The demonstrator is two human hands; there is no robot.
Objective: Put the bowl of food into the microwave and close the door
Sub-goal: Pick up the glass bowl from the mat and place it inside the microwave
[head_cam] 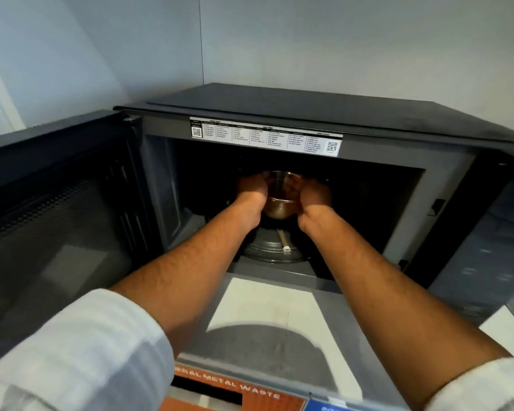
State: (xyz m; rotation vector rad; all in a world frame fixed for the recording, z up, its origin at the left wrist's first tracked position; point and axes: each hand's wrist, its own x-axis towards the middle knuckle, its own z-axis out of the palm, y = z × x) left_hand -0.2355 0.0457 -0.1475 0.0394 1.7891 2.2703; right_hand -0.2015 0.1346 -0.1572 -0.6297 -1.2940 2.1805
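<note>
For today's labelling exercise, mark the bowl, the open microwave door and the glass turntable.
bowl (280, 204), head view, brown lower wall.
microwave door (57, 209), head view, inner window panel.
glass turntable (267, 250), head view, front rim.

bowl (280, 200): small, clear glass, upright; brownish food inside, can't tell what; inside the cavity, centre, above the turntable; whether it rests on the plate can't be told.
microwave (309, 120): dark grey/black box in a corner; white label strip w/ QR codes above the cavity opening; interior dark.
door (57, 209): hinged at left, swung wide open; dark mesh window, inner face showing.
turntable (275, 250): round glass plate on cavity floor, just below bowl.
</note>
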